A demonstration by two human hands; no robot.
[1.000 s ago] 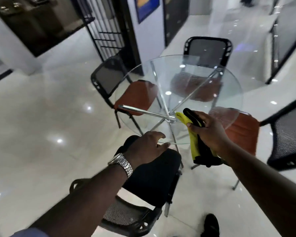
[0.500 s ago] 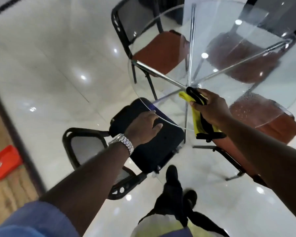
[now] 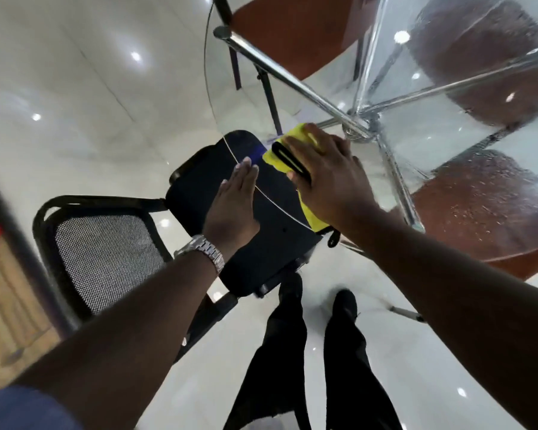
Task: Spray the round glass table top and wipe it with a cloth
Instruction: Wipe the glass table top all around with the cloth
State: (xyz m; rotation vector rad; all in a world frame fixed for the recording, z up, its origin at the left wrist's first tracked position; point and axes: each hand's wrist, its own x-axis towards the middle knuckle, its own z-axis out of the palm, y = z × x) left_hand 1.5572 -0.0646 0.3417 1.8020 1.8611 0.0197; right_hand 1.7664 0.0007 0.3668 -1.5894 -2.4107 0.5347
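Round glass table top [image 3: 441, 131], beaded with spray beyond my flat right hand [image 3: 326, 178] pressing the yellow black-edged cloth [image 3: 297, 131] near its rim, wants, I judge, overlapping outward strokes, with my straight-fingered left hand [image 3: 233, 206] steadying the surface's edge.

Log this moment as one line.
step: wipe | right hand: presses yellow cloth on glass table top | left hand: flat at rim

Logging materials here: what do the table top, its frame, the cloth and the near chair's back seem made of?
Table top: clear glossy glass; the rust-coloured seats show through it. Frame: polished metal tubing, likely chrome, mirror-bright. Cloth: soft matte yellow fabric with black trim, possibly microfibre; it folds. Chair back: black see-through mesh in a black rim, probably plastic.
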